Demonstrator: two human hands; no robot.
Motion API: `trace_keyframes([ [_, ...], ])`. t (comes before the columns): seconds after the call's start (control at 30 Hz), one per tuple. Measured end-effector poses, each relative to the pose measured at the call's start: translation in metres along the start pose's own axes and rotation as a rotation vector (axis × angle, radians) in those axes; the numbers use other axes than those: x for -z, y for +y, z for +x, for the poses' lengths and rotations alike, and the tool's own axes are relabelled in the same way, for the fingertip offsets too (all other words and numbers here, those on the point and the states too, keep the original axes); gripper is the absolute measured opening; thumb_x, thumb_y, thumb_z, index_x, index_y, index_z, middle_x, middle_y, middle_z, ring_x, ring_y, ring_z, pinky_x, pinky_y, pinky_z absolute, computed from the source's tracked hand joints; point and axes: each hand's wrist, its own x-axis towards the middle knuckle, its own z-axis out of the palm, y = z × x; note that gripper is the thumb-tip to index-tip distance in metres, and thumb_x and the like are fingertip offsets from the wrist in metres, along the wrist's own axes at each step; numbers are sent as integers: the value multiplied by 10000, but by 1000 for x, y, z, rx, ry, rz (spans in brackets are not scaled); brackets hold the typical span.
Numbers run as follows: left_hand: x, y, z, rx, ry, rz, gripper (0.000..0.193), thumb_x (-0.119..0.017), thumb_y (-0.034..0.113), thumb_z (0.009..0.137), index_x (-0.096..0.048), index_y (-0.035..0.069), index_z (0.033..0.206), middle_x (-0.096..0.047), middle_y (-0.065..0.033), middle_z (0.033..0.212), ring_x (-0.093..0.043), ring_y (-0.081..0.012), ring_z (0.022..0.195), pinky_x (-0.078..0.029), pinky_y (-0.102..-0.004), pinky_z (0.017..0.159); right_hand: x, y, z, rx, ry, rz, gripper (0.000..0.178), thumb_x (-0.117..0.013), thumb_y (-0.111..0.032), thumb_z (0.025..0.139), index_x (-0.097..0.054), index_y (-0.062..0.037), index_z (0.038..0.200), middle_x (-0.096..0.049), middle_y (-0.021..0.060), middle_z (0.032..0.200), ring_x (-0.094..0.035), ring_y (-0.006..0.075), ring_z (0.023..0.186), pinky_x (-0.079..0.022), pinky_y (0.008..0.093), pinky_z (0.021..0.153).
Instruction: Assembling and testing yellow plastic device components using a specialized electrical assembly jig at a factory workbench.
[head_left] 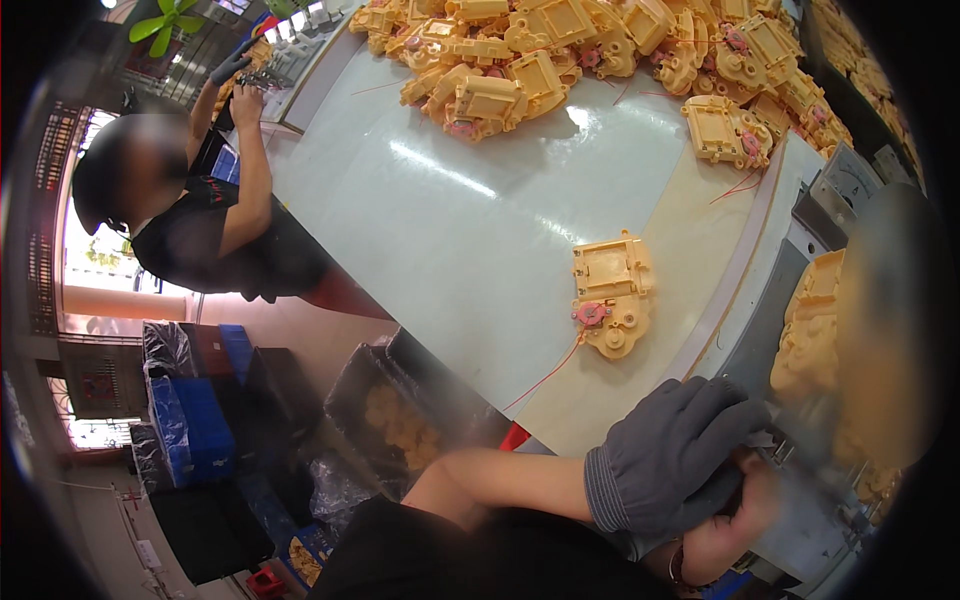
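Observation:
My left hand [680, 450], in a grey work glove, is at the lower right with its fingers curled together over my right hand. My right hand [745, 510] is bare, with a band at the wrist. Its fingers are bent in close to the gloved fingertips and partly hidden behind the glove. What the two hands grip between them cannot be made out. Beyond them on the table lies a single yellow plastic housing [615, 285] with a square recess, a pink round part [591, 315] and a thin red wire [548, 375].
A heap of similar yellow housings [520, 60] covers the table's [440, 240] far side. Along the right stands a metal fixture with a dial meter [848, 185], near blurred yellow housings [808, 330]. Another person [215, 220] works across at the left. Blue crates [190, 430] stand on the floor.

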Motion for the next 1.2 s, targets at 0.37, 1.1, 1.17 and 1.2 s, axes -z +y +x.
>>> trace_keyframes([
  [0.37,-3,-1,-2,-9,20,12,525,-680,148,664,-534,34,1156,-569,-166,1029,-587,-322,817,-456,-382,677,-4,1,-2,22,33,-29,501,-766,-284,721,-597,40,1064,-610,144,1003,-597,285,937,-453,362,840],
  [1.1,-2,0,-2,-26,4,-5,593,-672,179,620,-516,44,1176,-543,-158,1012,-562,-318,838,-444,-395,690,3,-7,9,152,-14,-128,418,-662,-351,695,-598,7,901,-593,184,851,-572,385,789,-436,408,701],
  [1.17,-1,1,2,-50,33,-11,551,-679,143,615,-544,30,1137,-569,-158,996,-580,-306,786,-437,-372,640,4,-9,10,143,-20,-120,414,-658,-349,697,-598,7,900,-592,184,850,-571,385,787,-436,409,701],
  [1.2,-1,0,3,-69,62,-14,509,-685,108,609,-572,16,1097,-595,-158,981,-598,-295,734,-431,-348,591,3,-9,10,135,-32,-107,411,-654,-348,700,-598,8,898,-591,184,849,-571,385,784,-436,410,701],
])
